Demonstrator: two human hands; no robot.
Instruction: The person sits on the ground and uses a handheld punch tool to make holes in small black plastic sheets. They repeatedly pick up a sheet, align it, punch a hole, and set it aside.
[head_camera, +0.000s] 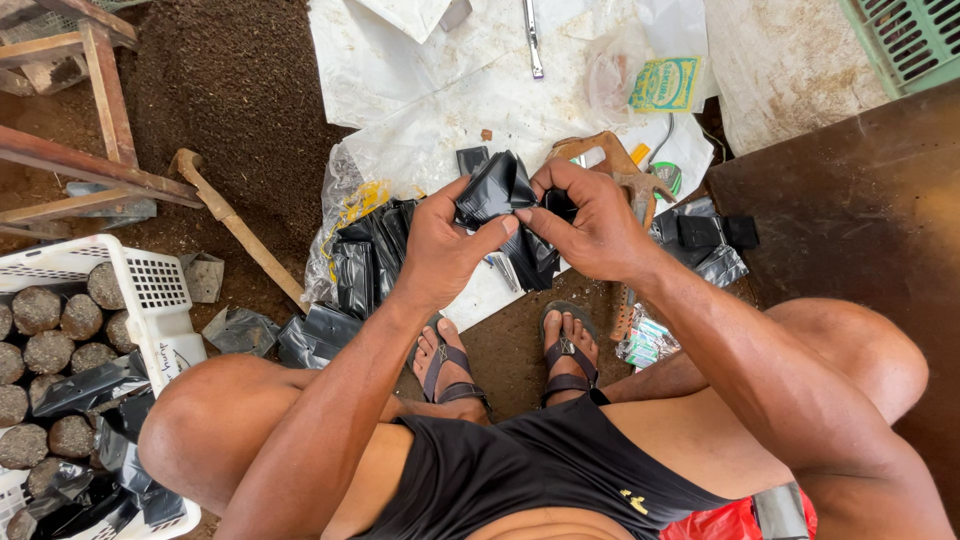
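- Hands are seen from above, raised over the sandalled feet (505, 360) of a seated person.
- A crumpled black plastic bag (497, 190) is gripped between both hands, above the white plastic sheet (420, 110) spread on the soil floor.
- The left hand (445, 245) is clenched on the lower left part of the bag, with the thumb pressed against the plastic.
- The right hand (590, 220) is closed on the right edge of the same bag, its fingers curled over the fold.
- The two thumbs are brought close together at the bag's lower edge, almost touching.
- More black bags (365, 255) are piled inside a clear plastic wrapper just left of the held bag, at the edge of the white sheet.
- Further dark bags (705, 245) are scattered right of the held bag, beside the right wrist.
- A wooden-handled tool (235, 225) is laid on the soil well left of the held bag.
- A white perforated crate (150, 285) is placed far left of the held bag, by the left knee; round soil-filled bags (45, 345) are packed in it.
- A metal blade-like tool (532, 40) is laid on the white sheet, well beyond the held bag.
- A yellow-and-green printed packet (665, 85) is seen beyond and to the right of the held bag.
- A green slatted crate (910, 35) is seen at the far right, well away from the held bag.
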